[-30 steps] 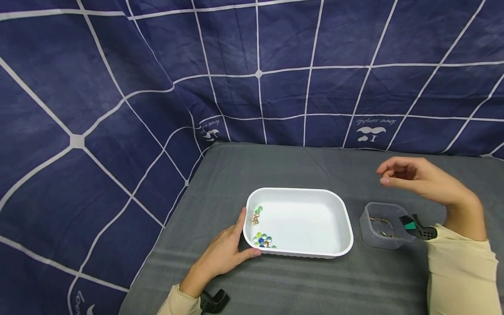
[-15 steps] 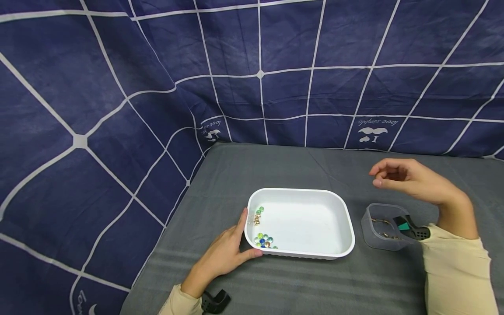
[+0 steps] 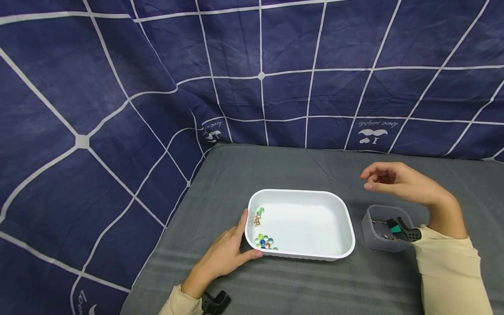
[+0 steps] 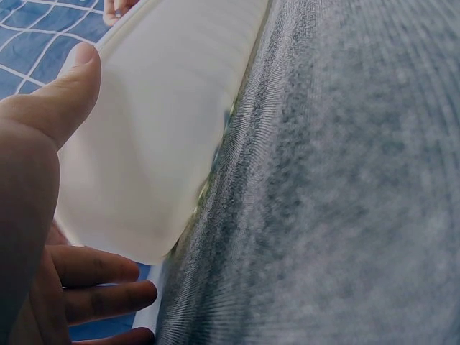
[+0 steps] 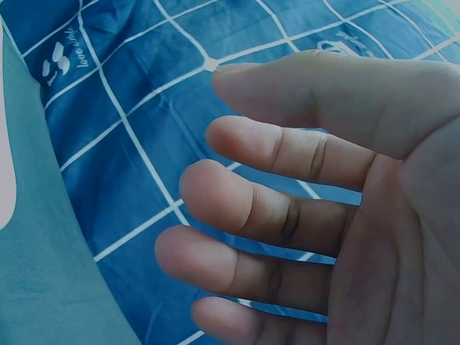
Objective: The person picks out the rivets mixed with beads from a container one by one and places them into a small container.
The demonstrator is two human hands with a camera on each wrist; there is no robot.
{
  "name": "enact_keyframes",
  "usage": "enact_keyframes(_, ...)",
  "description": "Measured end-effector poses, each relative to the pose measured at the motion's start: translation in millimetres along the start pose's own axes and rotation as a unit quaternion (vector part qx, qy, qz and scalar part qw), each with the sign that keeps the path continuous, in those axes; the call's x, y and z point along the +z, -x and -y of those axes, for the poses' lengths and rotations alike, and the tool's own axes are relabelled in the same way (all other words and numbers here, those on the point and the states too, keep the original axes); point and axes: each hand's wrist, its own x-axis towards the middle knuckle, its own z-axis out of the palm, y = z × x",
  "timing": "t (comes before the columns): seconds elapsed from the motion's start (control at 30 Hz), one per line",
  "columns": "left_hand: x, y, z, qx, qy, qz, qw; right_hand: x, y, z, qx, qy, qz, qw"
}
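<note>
My left hand (image 3: 224, 253) rests against the near-left corner of a white plastic tray (image 3: 315, 225), thumb on the front rim and index finger along the left side. In the left wrist view the thumb (image 4: 75, 86) lies against the tray wall (image 4: 158, 129), the other fingers loosely bent. Coloured glass marbles (image 3: 263, 242) gather in the tray's near-left corner. Small gold-coloured pieces (image 3: 257, 221) and green marbles (image 3: 259, 212) lie along its left wall. My right hand (image 3: 401, 181) hovers right of the tray, fingers loosely bent; the right wrist view shows nothing between its fingers (image 5: 208, 259).
A clear plastic box (image 3: 372, 238) stands right of the tray, with gold-coloured pieces (image 3: 379, 222) inside; the right wrist's black strap (image 3: 409, 234) partly covers it. Grey cloth (image 3: 275, 166) covers the table. Blue curtain with white lines (image 3: 287, 96) hangs behind and at the left.
My right hand has drifted left and slightly down, toward the tray, its wrist now over more of the clear box. The left hand and the tray have stayed in place.
</note>
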Motion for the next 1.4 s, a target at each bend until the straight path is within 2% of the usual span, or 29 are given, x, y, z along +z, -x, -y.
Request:
enact_keyframes(0.4, -1.4, 1.4, 0.9, -0.007, -0.003, 0.004, 1.0000, 12.7, -10.0, -2.7, -0.024, -0.020, 0.023, 0.9993)
enact_keyframes(0.67, -1.7, 2.9, 1.7, -0.002, -0.006, 0.000, 1.0000, 17.9, -17.1, 4.6, -0.018, -0.014, 0.019, 0.9995)
enact_keyframes(0.77, -1.4, 2.7, 1.6, -0.001, -0.006, -0.002, 1.0000, 20.4, -21.8, 8.5, -0.016, -0.012, 0.004, 0.9998)
enact_keyframes(0.93, -0.7, 2.2, 1.5, -0.002, -0.006, -0.003, 1.0000, 24.4, -31.1, 14.1, -0.020, -0.009, -0.044, 0.9988)
enact_keyframes(1.0, -0.6, 1.8, 1.5, 0.000, -0.006, -0.004, 1.0000, 25.4, -34.0, 15.9, -0.022, -0.010, -0.050, 0.9984)
enact_keyframes(1.4, -1.4, 1.2, 0.7, 0.006, 0.001, -0.001, 1.0000, 36.5, -49.3, 22.6, -0.027, -0.029, -0.016, 0.9991)
